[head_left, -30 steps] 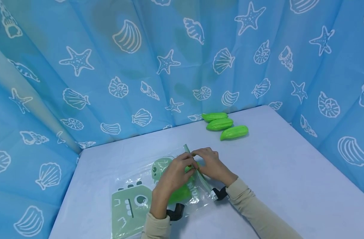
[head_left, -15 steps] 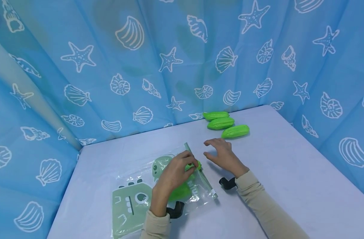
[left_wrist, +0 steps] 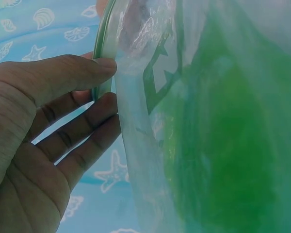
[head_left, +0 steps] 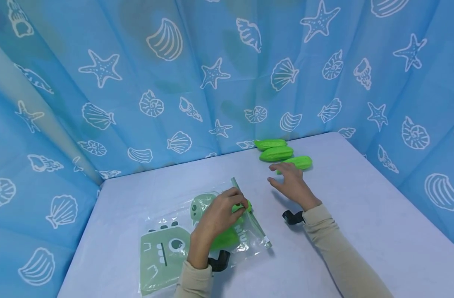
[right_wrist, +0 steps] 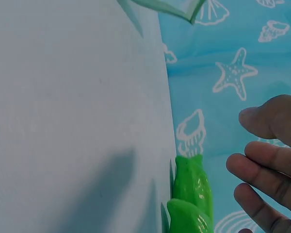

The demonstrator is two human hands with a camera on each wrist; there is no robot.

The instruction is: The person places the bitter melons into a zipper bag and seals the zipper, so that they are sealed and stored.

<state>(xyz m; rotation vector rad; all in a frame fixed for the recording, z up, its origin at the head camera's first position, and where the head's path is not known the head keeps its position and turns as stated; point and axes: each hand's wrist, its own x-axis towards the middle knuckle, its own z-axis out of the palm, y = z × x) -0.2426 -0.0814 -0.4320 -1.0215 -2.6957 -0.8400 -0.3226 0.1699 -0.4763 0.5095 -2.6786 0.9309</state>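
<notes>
Clear plastic zip bag [head_left: 197,231], w/ a green toy inside, lies flat on the worktop [head_left: 361,215]; your L hand [head_left: 219,215] pinches its zip edge. Your R hand [head_left: 292,184], fingers spread & holding nothing, hovers just beside the nearest green toy gourd [head_left: 299,162].

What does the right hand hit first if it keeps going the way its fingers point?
Most likely the nearest green toy vegetable: the right hand has open fingers just short of it, nothing between. Exact gap is unclear.

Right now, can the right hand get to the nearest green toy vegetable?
Probably yes. The right hand is open, its fingertips right beside the nearest green toy vegetable, with only bare table there. The left hand holds the zip bag.
</notes>
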